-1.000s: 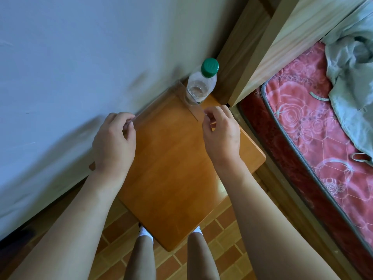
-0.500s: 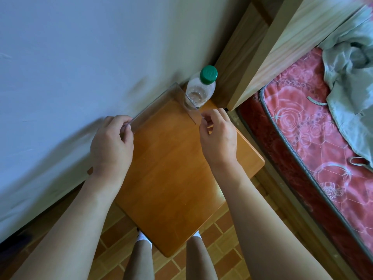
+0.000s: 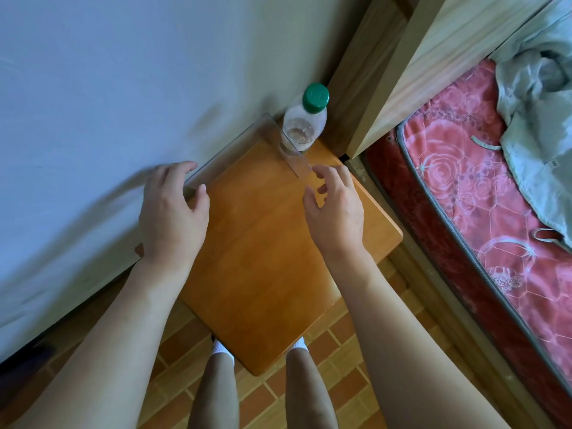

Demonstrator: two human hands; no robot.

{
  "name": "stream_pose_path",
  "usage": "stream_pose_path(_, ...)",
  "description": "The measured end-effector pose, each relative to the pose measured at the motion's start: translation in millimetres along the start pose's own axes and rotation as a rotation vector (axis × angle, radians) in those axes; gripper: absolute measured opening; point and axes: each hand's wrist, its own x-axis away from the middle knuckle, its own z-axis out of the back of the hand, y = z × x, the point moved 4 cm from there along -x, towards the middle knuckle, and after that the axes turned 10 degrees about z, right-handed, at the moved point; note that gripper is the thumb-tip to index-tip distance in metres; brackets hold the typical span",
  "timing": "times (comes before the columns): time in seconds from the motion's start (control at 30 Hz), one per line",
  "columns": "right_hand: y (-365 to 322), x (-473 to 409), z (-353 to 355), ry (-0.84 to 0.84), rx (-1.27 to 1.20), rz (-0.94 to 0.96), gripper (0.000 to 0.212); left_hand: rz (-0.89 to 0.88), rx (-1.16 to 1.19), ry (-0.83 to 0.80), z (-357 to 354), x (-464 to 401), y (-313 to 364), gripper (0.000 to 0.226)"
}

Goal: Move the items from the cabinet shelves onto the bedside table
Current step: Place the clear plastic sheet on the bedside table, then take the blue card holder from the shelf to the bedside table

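I am keeping my left hand (image 3: 173, 212) curled on the clear tray's (image 3: 229, 150) near-left corner; my right hand (image 3: 335, 209) is hovering, fingers loose, holding nothing. The tray is sitting on the desk (image 3: 272, 258) against the wall (image 3: 123, 88). One green-capped bottle (image 3: 305, 122) is standing behind it, beside the bed (image 3: 495, 212).

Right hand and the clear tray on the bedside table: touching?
Apart. The head view shows the right hand with fingers spread and relaxed, wood visible between its fingertips and the clear tray wall's near end.
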Motion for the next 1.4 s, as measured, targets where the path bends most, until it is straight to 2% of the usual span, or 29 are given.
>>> stream_pose_path(0.33, 0, 11, 24, -0.014, -0.022, 0.002, 0.036, -0.061, 0.012, 0.043, 16, 30, 26, 0.033)
stream_pose_path(0.57, -1, 28, 64, 0.030, -0.033, 0.014, 0.038, -0.157, -0.013, -0.037, 27, 57, 68, 0.037)
stream_pose_path(0.8, -7, 56, 118, -0.009, -0.060, -0.021, 0.053, -0.223, -0.026, -0.134, 46, 94, 123, 0.050)
stream_pose_path(1.0, -7, 87, 189, 0.060, -0.028, -0.077, 0.065, -0.403, -0.100, -0.217, 70, 129, 181, 0.063)
stream_pose_path(1.27, -25, 147, 289, 0.214, 0.026, -0.225, 0.075, -0.689, -0.059, -0.220, 120, 165, 260, 0.064)
stream_pose_path(1.4, -51, 188, 346, 0.348, 0.084, -0.284, 0.073, -0.839, 0.020, -0.217, 159, 191, 297, 0.066)
